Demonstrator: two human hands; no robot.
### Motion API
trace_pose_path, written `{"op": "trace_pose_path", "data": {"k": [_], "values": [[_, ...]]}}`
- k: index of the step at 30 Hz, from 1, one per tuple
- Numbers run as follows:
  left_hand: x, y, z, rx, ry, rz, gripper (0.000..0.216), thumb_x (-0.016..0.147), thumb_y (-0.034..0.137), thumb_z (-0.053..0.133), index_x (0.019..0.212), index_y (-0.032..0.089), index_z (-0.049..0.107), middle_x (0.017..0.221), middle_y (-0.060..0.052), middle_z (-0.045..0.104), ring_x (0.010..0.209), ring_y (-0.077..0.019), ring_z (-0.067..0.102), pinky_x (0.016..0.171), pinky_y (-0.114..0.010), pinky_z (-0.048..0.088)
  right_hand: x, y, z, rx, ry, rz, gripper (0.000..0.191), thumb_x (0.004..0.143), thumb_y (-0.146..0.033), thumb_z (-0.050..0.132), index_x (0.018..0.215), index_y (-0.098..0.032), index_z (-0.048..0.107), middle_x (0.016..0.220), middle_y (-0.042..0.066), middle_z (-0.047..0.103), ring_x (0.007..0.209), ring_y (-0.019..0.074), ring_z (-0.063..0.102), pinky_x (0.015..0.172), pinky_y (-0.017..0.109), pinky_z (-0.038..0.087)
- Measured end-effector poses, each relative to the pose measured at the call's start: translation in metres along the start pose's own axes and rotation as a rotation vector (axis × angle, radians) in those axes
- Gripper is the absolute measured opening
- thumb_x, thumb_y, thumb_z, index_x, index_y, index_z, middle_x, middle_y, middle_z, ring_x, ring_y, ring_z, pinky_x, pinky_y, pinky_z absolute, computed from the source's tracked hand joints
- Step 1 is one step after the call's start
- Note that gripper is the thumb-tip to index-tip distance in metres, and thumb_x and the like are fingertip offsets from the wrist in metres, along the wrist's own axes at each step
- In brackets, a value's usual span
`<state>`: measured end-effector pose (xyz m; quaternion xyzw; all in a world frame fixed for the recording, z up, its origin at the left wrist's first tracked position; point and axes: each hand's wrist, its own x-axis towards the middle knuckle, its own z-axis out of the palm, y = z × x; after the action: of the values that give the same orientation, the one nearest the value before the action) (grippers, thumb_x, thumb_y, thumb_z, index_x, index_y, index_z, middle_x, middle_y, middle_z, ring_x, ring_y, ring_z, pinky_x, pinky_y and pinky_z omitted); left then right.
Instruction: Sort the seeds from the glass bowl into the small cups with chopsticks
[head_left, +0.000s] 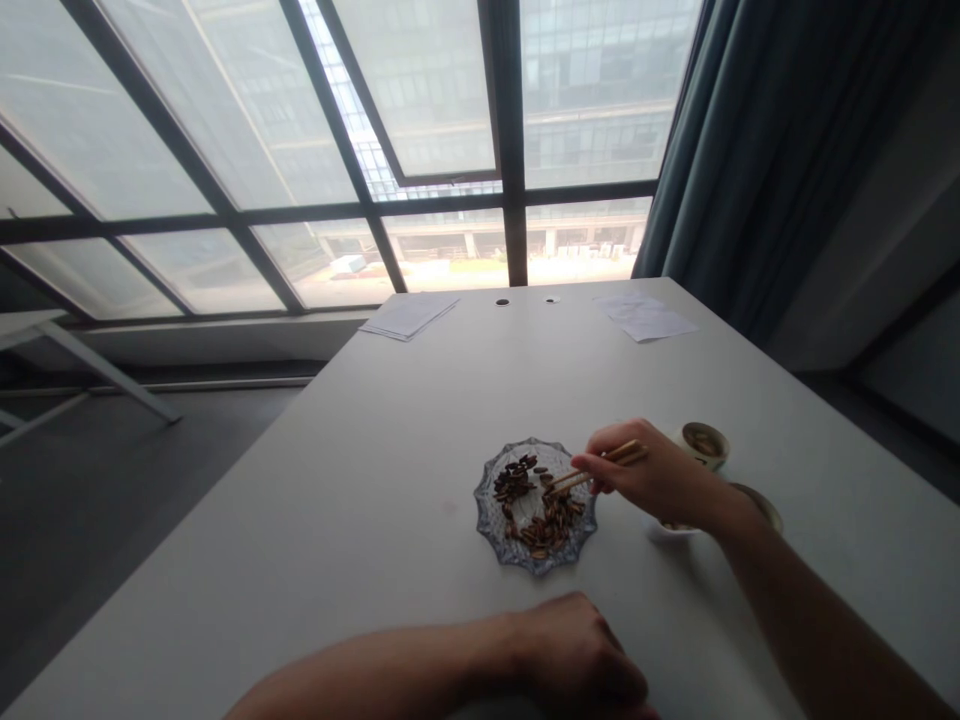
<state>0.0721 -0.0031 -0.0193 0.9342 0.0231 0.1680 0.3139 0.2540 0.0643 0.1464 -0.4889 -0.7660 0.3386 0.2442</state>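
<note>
A scalloped glass dish [489, 520] holds several dark seeds [541, 515] on the white table [360, 480]. My right hand [654, 478] grips a pair of wooden chopsticks [596, 467], whose tips reach down among the seeds at the dish's right side. My left hand [581, 655] rests on the table near the front edge, below the dish, fingers curled into a loose fist with nothing visible in it.
Two small white cups [705, 443] [761, 505] stand right of the dish, partly behind my right wrist. Sheets of paper [409, 316] [645, 317] lie at the table's far end. A large window and a dark curtain [757, 150] are beyond.
</note>
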Motion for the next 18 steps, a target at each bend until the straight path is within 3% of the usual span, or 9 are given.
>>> {"op": "trace_pose_path", "data": {"k": [6,9,13,16,18], "values": [[-0.002,-0.002,0.003,0.018,0.01,0.019,0.048,0.097,0.039,0.062,0.059,0.022,0.038,0.052,0.004,0.05,0.054,-0.0108,0.044,0.048,-0.027,0.03,0.0,-0.002,-0.001,0.002,0.034,0.015,0.052,0.099,-0.054,0.065,0.063,-0.016,0.069,0.064,0.005,0.075,0.06,0.0178,0.069,0.057,0.027,0.047],[-0.003,-0.003,0.004,0.019,0.022,0.019,0.049,0.095,0.039,0.063,0.059,0.022,0.035,0.052,0.004,0.048,0.054,-0.0111,0.043,0.048,-0.027,0.03,-0.008,-0.003,-0.01,0.074,0.099,0.047,0.048,0.097,-0.056,0.068,0.071,-0.016,0.076,0.069,0.007,0.078,0.065,0.0216,0.075,0.058,0.027,0.053],[-0.004,-0.003,0.005,0.011,0.034,0.023,0.048,0.095,0.039,0.062,0.06,0.023,0.034,0.051,0.004,0.046,0.053,-0.0114,0.042,0.047,-0.026,0.03,-0.028,-0.006,-0.037,0.196,0.367,0.144,0.043,0.089,-0.058,0.076,0.084,-0.016,0.082,0.076,0.01,0.081,0.07,0.0259,0.08,0.059,0.029,0.062],[-0.004,-0.002,0.004,-0.001,0.029,0.022,0.046,0.095,0.039,0.06,0.061,0.023,0.034,0.052,0.004,0.045,0.052,-0.0116,0.041,0.048,-0.026,0.03,-0.044,-0.008,-0.059,0.131,0.63,0.211,0.04,0.089,-0.056,0.077,0.085,-0.017,0.082,0.072,0.01,0.08,0.064,0.0256,0.079,0.053,0.029,0.063],[-0.004,-0.002,0.003,-0.001,0.022,0.012,0.046,0.095,0.038,0.06,0.061,0.023,0.034,0.052,0.004,0.045,0.053,-0.0118,0.041,0.048,-0.026,0.03,-0.05,-0.007,-0.069,0.062,0.716,0.261,0.036,0.091,-0.052,0.076,0.084,-0.017,0.082,0.071,0.012,0.08,0.062,0.0256,0.079,0.05,0.028,0.062]]}}
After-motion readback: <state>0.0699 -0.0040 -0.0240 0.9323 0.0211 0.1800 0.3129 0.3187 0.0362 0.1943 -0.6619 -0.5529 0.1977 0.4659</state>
